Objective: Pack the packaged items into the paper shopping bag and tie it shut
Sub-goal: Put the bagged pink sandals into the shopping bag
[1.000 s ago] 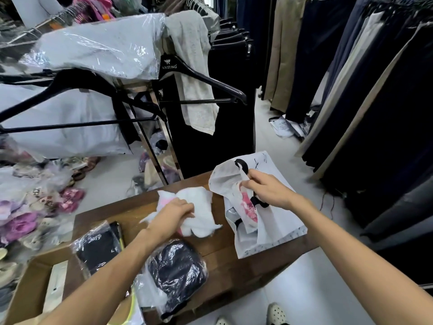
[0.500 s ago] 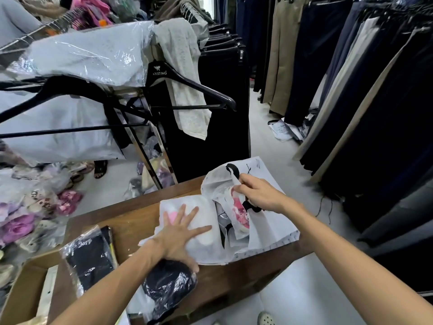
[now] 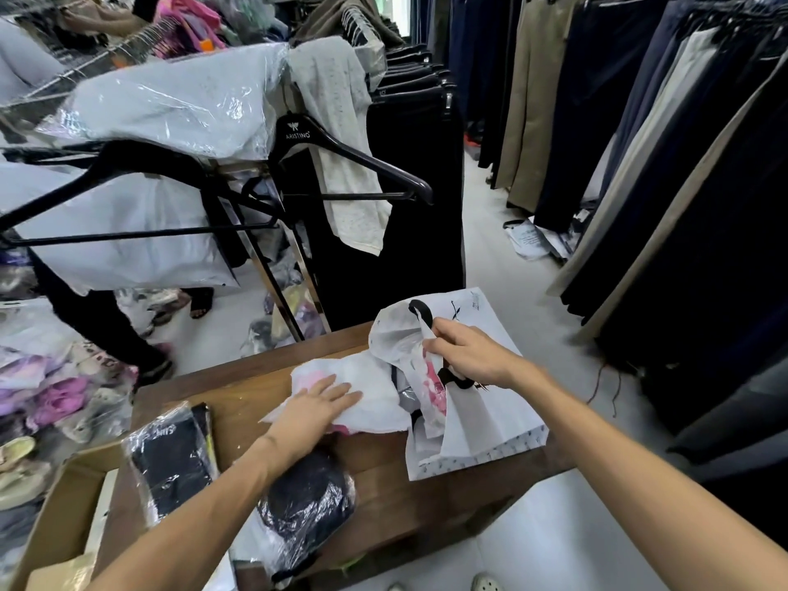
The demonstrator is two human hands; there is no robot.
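A white paper shopping bag [image 3: 482, 424] with black handles lies on its side on the wooden table [image 3: 239, 398], its mouth facing left. My right hand [image 3: 469, 356] grips the upper rim of the mouth and holds it up. A pink and white packaged item shows inside. My left hand [image 3: 315, 409] lies flat, fingers spread, on a white and pink packaged item [image 3: 366, 390] whose right end is at the bag's mouth. Two dark packaged items wrapped in clear plastic sit nearer me: one [image 3: 170, 458] at the left, one [image 3: 307, 501] under my left forearm.
A cardboard box [image 3: 55, 531] stands at the lower left beside the table. Clothes racks with black hangers [image 3: 341, 151] and plastic-covered garments stand behind the table. Dark trousers [image 3: 682, 164] hang along the right. Bagged shoes lie piled on the floor at the left.
My left hand went from gripping the white and pink item to pressing flat on it, sliding it right up to the bag's mouth. My right hand kept its hold on the rim.
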